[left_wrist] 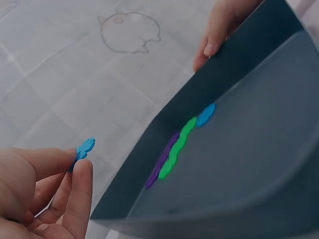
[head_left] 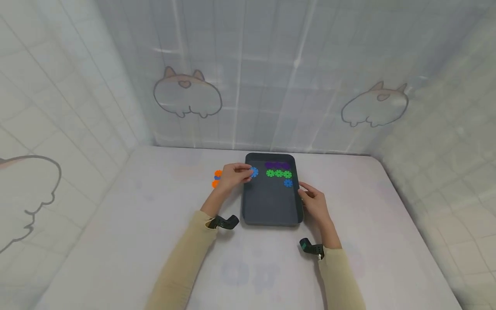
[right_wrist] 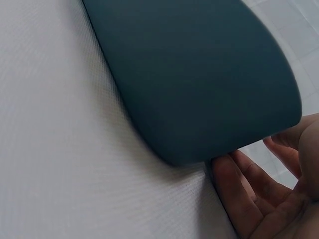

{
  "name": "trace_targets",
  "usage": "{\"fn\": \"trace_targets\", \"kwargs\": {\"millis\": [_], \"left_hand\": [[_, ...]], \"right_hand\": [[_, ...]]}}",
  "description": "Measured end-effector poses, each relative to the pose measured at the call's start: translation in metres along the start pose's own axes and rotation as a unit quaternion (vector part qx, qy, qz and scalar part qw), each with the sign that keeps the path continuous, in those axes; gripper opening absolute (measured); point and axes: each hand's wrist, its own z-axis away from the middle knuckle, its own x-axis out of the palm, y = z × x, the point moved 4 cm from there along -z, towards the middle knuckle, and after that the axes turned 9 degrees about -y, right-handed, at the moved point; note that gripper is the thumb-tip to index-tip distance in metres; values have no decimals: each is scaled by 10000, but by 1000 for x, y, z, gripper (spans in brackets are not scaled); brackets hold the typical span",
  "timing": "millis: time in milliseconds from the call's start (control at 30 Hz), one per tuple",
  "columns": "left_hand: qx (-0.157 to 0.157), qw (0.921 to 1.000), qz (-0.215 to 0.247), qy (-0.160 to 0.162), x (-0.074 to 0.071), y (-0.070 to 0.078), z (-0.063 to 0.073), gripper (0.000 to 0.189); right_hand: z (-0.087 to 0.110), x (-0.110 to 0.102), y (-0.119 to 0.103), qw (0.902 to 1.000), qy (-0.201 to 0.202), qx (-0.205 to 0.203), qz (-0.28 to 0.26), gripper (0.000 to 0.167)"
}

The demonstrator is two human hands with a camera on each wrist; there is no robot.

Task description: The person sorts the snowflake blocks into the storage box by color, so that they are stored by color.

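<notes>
My left hand [head_left: 233, 175] pinches a blue flower-shaped disc [head_left: 253, 172] between thumb and fingertips, near the left rim of a dark grey tray [head_left: 267, 206]. The left wrist view shows this disc [left_wrist: 85, 148] edge-on at the fingertips. My right hand [head_left: 314, 202] holds the tray's right side, fingers against the outer wall [right_wrist: 199, 84]; part of that grip is hidden. Inside the tray, purple discs [head_left: 277, 165] form a row at the far right. A row of green discs [head_left: 279, 173] lies just nearer, and one blue disc [head_left: 288, 183] sits below its right end.
Left of the tray, orange discs [head_left: 215, 184] and a blue disc [head_left: 217, 178] lie on the white table [head_left: 174, 193], partly hidden by my left hand. Pale tile-patterned sheets with animal drawings [head_left: 187, 94] stand at the back and both sides.
</notes>
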Motion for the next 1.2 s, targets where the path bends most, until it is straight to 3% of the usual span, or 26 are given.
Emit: {"fn": "trace_targets", "kwargs": {"millis": [233, 567, 867, 1200], "left_hand": [[28, 9995, -78, -295, 30, -4, -2, 24], [35, 9980, -163, -604, 60, -1, -12, 25], [-194, 9978, -154, -618, 77, -6, -21, 24], [-382, 9974, -154, -594, 89, -28, -34, 23]], "right_hand": [[17, -1, 17, 9993, 83, 304, -204, 40], [18, -2, 13, 9992, 97, 289, -251, 40], [16, 1, 12, 9996, 74, 125, -257, 38], [13, -1, 19, 9994, 252, 131, -215, 37]]}}
